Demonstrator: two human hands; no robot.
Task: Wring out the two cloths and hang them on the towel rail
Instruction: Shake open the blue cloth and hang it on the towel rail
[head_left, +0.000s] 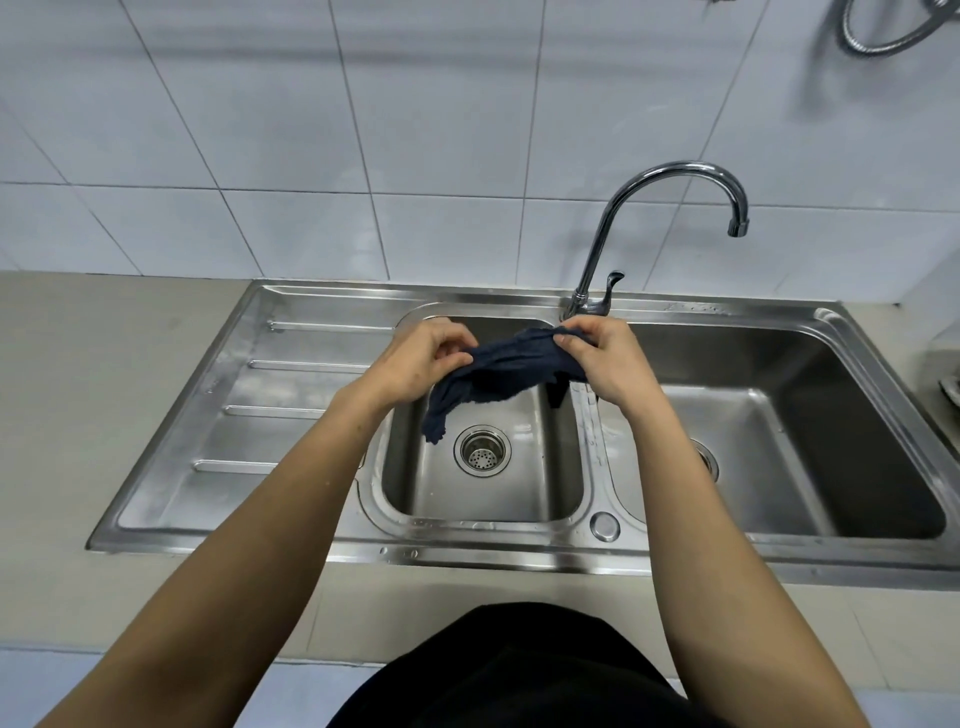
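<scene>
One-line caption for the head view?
Both hands, left hand and right hand, hold a dark blue cloth over the steel sink.

bare forearms, black top (524, 670)

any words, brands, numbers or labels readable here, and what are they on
None can be read.
Sink rim, right of the tap: a faint stamped mark, too blurred to read.
Dark cloth, held by both hands over the small basin: no label or print shows.
Wall tiles and counter: plain, no text.
</scene>
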